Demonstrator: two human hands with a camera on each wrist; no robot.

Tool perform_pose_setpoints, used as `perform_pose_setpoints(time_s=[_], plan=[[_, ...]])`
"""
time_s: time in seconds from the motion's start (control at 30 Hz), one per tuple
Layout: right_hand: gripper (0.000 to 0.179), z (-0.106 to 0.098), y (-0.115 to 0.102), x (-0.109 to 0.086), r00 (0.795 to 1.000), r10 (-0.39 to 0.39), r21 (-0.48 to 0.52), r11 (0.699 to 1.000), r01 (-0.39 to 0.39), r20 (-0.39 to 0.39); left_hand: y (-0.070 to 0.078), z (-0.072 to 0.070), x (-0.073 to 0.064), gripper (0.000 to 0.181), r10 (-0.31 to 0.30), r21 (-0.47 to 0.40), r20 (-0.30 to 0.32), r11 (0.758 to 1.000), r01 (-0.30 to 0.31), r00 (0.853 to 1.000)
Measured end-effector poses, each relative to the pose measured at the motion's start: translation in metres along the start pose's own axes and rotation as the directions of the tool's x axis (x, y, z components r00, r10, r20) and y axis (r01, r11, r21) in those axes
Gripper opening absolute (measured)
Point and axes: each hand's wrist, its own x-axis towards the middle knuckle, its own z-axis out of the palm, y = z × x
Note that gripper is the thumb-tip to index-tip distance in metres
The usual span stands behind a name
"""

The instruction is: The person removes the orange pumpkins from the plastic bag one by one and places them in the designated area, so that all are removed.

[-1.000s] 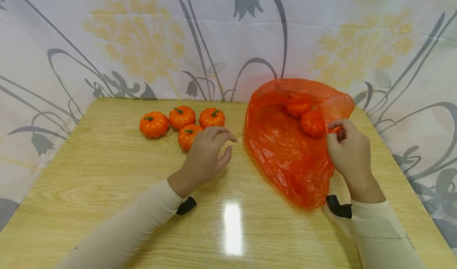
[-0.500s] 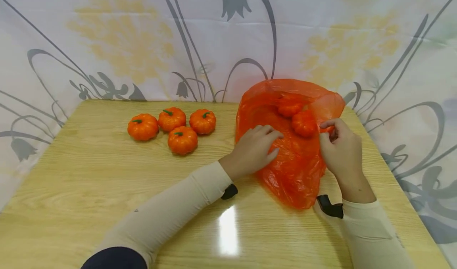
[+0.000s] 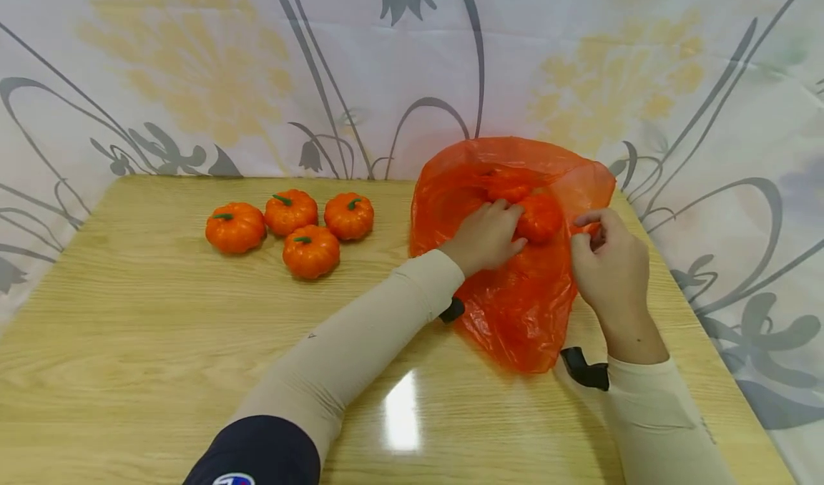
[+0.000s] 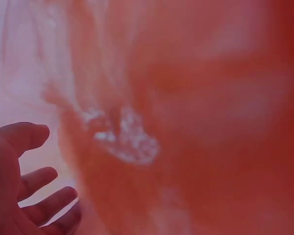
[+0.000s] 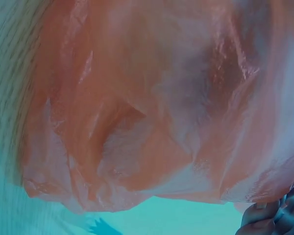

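Left hand [image 3: 487, 236] advances deeper into the bag [image 3: 518, 320], grip apart, putting bagged pumpkins [image 3: 541, 218] likely within reach; right hand [image 3: 610, 267] pinches its edge.

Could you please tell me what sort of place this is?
Probably an indoor corner set up for recording: a light wood-grain table stands before a white, cloth-like backdrop printed with grey and yellow flowers, and four small ribbed orange pumpkins sit near an orange-red plastic bag.
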Motion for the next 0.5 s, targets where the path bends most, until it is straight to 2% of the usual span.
perform_pose_setpoints(time_s=[0.2, 0.4, 0.5], plan=[[0.019, -0.006, 0.0, 0.001, 0.999, 0.0, -0.017, 1.0, 0.0, -0.036, 0.01, 0.001, 0.018, 0.064, -0.042, -0.003, 0.032, 0.999, 0.042, 0.999], [0.019, -0.008, 0.001, 0.003, 0.998, 0.004, -0.02, 1.0, -0.005, -0.059, 0.019, 0.007, 0.034, 0.08, -0.064, 0.02, -0.017, 0.998, 0.064, 0.998], [0.019, -0.009, 0.002, 0.004, 0.998, 0.005, -0.025, 1.0, -0.006, -0.069, 0.023, 0.011, 0.04, 0.081, -0.087, 0.037, -0.04, 0.995, 0.089, 0.995]])
